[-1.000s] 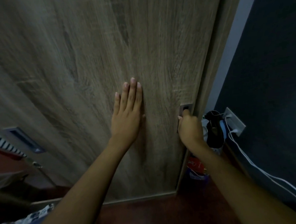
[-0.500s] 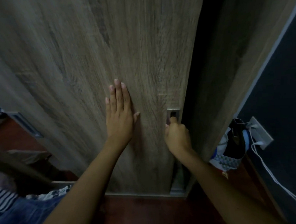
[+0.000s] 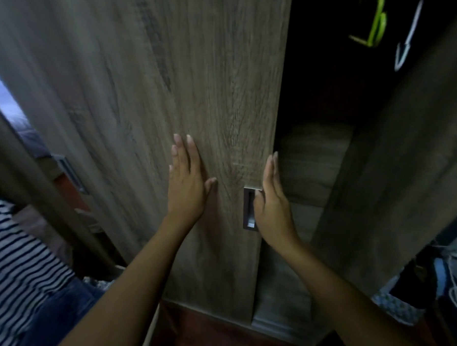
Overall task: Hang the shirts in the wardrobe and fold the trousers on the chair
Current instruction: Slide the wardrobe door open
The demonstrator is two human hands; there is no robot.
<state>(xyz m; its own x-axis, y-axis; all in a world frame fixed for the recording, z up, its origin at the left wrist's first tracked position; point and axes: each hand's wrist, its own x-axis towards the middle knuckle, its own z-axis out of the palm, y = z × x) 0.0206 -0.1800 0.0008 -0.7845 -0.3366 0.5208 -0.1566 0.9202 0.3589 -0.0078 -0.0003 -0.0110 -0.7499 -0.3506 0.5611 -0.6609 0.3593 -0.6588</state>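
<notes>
Left hand (image 3: 187, 185) is flat on the door (image 3: 164, 83), fingers (image 3: 186, 154) straight and together, gripping nothing. Right hand (image 3: 272, 202) is also flat, fingers straight up along the door's free edge, with the thumb by the top of the handle (image 3: 249, 211).

Handling of the door, as a judgement: a big stiff panel, probably heavy, that slides rather than swings. The face is smooth laminate, so the left palm gets friction only. The better holds are the recessed handle just left of the right fingers, or the edge under them.

Wardrobe (image 3: 311, 152) is open to the right of the right fingers and dark inside. A green hanger (image 3: 376, 25) and a white hanger (image 3: 406, 42) sit well above and right of them. They look like light, stiff plastic; take them by the hook or the shoulder bar.

The clothes are well left of and below the left fingers: striped cloth (image 3: 17, 252), likely a shirt, with denim (image 3: 57, 314) under it, likely the trousers. Both are blurred. The striped cloth should be soft and limp, so pinch it at the collar or shoulders. The denim should be heavier and stiffer, so take it by the waistband with both hands.
</notes>
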